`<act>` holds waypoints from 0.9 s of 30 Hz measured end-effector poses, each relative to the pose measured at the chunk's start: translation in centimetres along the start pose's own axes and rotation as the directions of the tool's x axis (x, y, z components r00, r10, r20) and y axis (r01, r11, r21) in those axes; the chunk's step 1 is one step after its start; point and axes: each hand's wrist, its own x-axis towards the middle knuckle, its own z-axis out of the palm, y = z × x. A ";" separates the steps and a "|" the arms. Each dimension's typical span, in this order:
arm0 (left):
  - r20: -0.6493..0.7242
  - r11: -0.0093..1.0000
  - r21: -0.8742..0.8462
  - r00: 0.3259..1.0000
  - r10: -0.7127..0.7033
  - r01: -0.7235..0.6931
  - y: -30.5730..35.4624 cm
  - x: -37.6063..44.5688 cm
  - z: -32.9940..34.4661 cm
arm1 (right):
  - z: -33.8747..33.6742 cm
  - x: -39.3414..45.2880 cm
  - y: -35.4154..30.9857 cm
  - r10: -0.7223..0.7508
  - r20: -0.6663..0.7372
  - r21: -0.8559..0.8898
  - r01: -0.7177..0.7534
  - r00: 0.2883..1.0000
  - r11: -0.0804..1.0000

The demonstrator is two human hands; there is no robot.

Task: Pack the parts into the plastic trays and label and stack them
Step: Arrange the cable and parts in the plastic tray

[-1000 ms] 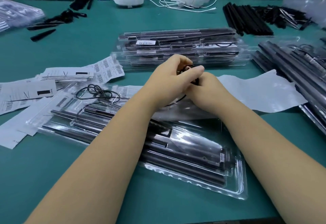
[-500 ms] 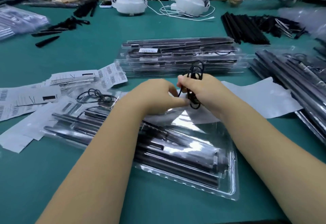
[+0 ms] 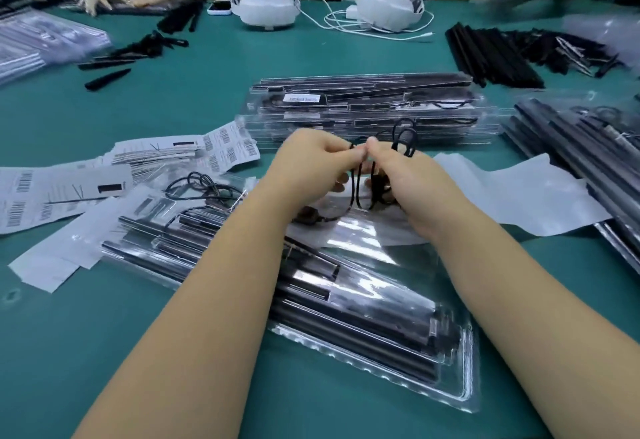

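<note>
- Pinching hard: left hand and right hand meet fingertip to fingertip over the table's middle, both nipping a thin black cord. Loops stick up past the right hand, strands hang between the palms.
- Fingers narrow on both sides, thumb and forefinger closed on the cord; other fingers curled under, can't tell what they hold.
- Directly below, near the front edge, an open plastic tray lies loaded w/ long dark rods — looks mostly filled, the cord prob. the last bit to go in.
- Second cord rests on another tray just left of the left forearm.
- Done so far: a stack of packed trays sits beyond the hands toward table centre, top one w/ a white label.
- Still to go, I reckon: seat the cord, close, label, stack. Barcode label sheets wait at the left side; loose black rods piled at the far right = more trays ahead.
</note>
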 end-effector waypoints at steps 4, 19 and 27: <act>0.020 0.966 -0.244 0.997 -0.078 0.080 -0.4 0.1 -0.6 | -0.2 -0.9 -0.2 -0.055 0.149 -0.002 0.056 0.987 0.998; 0.248 0.856 -0.515 0.946 0.209 -0.054 -0.4 -0.1 -1.2 | 0.5 -0.8 -0.5 -0.101 0.219 -0.242 0.154 0.970 0.958; 0.244 0.988 -0.095 0.959 0.142 -0.123 -0.1 -0.5 0.8 | 0.8 -0.8 -0.8 -0.258 0.233 -0.382 0.332 0.938 0.862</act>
